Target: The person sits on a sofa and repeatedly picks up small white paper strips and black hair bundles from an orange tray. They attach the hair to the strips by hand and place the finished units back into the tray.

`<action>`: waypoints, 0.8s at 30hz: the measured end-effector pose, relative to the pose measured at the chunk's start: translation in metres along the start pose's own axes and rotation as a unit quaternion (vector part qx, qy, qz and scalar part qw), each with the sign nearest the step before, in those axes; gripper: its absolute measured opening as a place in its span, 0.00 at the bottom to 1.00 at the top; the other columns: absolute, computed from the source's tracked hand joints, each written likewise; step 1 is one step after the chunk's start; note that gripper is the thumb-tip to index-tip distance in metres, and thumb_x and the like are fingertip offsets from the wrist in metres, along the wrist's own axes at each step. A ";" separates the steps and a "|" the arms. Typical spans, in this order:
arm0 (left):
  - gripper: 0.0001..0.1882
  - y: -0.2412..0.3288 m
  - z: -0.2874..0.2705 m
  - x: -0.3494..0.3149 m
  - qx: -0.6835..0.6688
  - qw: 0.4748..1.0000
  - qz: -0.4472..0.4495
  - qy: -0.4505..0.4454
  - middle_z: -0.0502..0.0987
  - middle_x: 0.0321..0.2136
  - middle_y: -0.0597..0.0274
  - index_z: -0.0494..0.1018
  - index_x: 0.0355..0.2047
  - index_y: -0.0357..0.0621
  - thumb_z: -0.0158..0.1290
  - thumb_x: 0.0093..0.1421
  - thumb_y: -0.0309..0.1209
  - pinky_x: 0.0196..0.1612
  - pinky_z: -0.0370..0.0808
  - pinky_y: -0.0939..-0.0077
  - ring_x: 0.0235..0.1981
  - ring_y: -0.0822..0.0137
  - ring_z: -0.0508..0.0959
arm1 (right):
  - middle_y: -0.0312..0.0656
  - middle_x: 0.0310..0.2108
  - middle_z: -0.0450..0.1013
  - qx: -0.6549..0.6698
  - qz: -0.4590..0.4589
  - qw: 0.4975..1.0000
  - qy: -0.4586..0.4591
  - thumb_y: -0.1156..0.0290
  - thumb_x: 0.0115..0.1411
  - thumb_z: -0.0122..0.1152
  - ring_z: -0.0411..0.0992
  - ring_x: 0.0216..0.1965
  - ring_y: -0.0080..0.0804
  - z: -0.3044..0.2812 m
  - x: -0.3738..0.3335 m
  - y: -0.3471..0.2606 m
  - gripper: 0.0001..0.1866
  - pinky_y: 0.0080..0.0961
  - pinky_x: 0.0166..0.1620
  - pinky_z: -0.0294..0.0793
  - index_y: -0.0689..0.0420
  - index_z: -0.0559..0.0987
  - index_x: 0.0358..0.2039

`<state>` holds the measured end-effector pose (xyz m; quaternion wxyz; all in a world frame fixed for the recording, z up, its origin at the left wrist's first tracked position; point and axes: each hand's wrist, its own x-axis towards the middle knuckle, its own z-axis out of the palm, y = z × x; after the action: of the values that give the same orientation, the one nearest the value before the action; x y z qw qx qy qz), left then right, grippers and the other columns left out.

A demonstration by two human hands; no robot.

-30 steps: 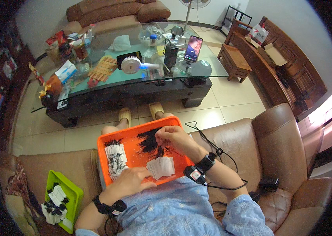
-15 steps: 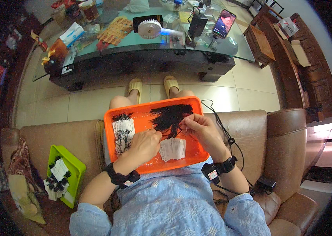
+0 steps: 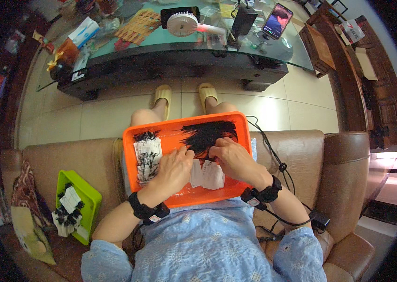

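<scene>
An orange tray lies across my lap. A loose pile of thin black strands fills its far right part. White paper cards lie fanned out near the middle of the front side. Along the left wall, more white cards with short black strands on them are stacked. My left hand is closed over the middle of the tray, fingertips beside the white cards. My right hand is closed, back up, between the strand pile and the cards. Curled fingers hide whatever either hand pinches.
On the sofa at left is a green tray with white cards and black tufts. A black cable runs along the right. Ahead, a glass-topped table bears a small white fan and a lit phone.
My right hand has moved from the strand pile's edge toward the white cards and turned back up. The cards are spread wider. My left hand stays nearly in place.
</scene>
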<state>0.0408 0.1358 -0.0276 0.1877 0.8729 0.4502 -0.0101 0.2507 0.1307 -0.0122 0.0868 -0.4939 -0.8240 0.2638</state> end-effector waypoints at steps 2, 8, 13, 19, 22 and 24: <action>0.19 -0.004 -0.003 -0.003 -0.035 0.999 0.012 0.010 0.72 0.35 0.49 0.69 0.35 0.37 0.63 0.44 0.28 0.37 0.76 0.58 0.38 0.50 0.77 | 0.44 0.33 0.70 -0.051 -0.015 0.999 -0.007 0.80 0.47 0.59 0.69 0.40 0.44 0.004 0.006 0.002 0.10 0.36 0.42 0.72 0.59 0.78 0.32; 0.15 -0.007 -0.004 -0.004 -0.019 1.000 0.003 0.010 0.72 0.35 0.47 0.70 0.33 0.35 0.60 0.45 0.25 0.36 0.76 0.59 0.37 0.50 0.77 | 0.44 0.32 0.70 -0.088 -0.015 0.996 -0.020 0.78 0.46 0.59 0.69 0.39 0.45 0.013 0.012 0.007 0.05 0.35 0.41 0.72 0.58 0.77 0.26; 0.10 -0.017 -0.008 -0.007 -0.156 0.988 -0.019 0.006 0.75 0.30 0.48 0.71 0.30 0.35 0.59 0.47 0.25 0.35 0.76 0.64 0.33 0.54 0.79 | 0.45 0.29 0.70 -0.011 -0.002 1.000 0.023 0.77 0.45 0.58 0.70 0.37 0.45 0.017 0.007 0.013 0.02 0.36 0.40 0.72 0.60 0.76 0.22; 0.06 -0.025 -0.034 -0.010 -0.469 0.878 -0.079 -0.052 0.76 0.24 0.62 0.72 0.30 0.36 0.58 0.54 0.24 0.34 0.75 0.79 0.29 0.73 0.77 | 0.47 0.27 0.71 0.087 0.020 0.991 0.101 0.76 0.46 0.60 0.71 0.33 0.45 0.007 -0.001 0.010 0.03 0.36 0.36 0.73 0.60 0.76 0.22; 0.05 -0.020 -0.041 -0.013 -0.532 0.840 -0.101 0.033 0.76 0.27 0.65 0.72 0.32 0.36 0.57 0.56 0.22 0.35 0.74 0.83 0.29 0.77 0.75 | 0.43 0.27 0.71 0.243 0.098 0.956 0.130 0.77 0.50 0.61 0.72 0.32 0.37 -0.004 -0.009 0.001 0.02 0.30 0.34 0.73 0.60 0.76 0.25; 0.05 -0.016 -0.043 -0.015 -0.572 0.804 -0.130 0.094 0.76 0.28 0.66 0.72 0.34 0.36 0.56 0.56 0.20 0.35 0.74 0.83 0.30 0.77 0.75 | 0.39 0.26 0.72 0.363 0.128 0.909 0.158 0.77 0.53 0.61 0.72 0.31 0.30 -0.008 -0.009 -0.007 0.02 0.24 0.35 0.72 0.59 0.76 0.27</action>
<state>0.0125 0.1474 0.0100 0.6066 0.5371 0.4989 0.3076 0.2525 0.1231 -0.0007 0.3548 -0.5645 -0.5766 0.4722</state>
